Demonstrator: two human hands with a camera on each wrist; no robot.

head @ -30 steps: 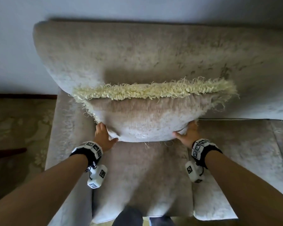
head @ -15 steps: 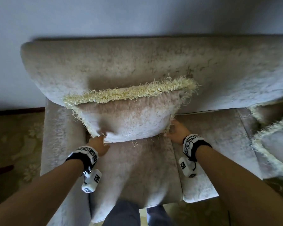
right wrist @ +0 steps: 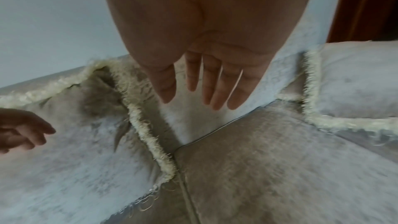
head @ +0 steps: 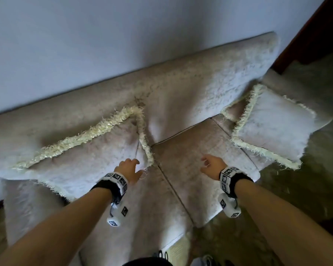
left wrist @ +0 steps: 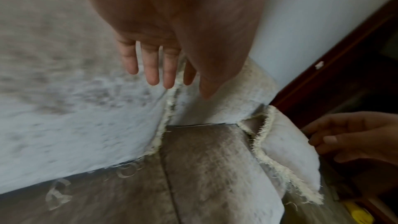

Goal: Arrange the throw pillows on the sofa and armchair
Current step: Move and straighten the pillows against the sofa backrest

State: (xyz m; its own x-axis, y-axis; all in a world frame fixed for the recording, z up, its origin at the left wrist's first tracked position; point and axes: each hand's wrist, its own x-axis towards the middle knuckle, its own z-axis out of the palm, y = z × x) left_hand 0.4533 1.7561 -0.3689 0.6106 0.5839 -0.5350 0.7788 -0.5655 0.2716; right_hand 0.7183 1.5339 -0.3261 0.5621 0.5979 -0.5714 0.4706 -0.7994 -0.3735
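A beige throw pillow (head: 81, 158) with a cream fringe leans against the backrest at the left end of the sofa (head: 181, 89). My left hand (head: 130, 167) hovers over its right corner, fingers straight and holding nothing (left wrist: 159, 67). A second fringed pillow (head: 271, 129) lies at the sofa's right end, also in the right wrist view (right wrist: 355, 81). My right hand (head: 210, 163) is above the middle seat cushion (head: 200, 166), fingers loose and empty (right wrist: 206, 88).
A pale wall (head: 104, 35) runs behind the sofa. Dark wooden trim (head: 306, 35) stands at the far right. Patterned carpet (head: 238, 237) covers the floor in front. Bare seat cushion lies between the two pillows.
Both hands have let go of the left pillow, which now leans on the backrest. My view and both hands have swung to the right, bringing the second pillow into sight.
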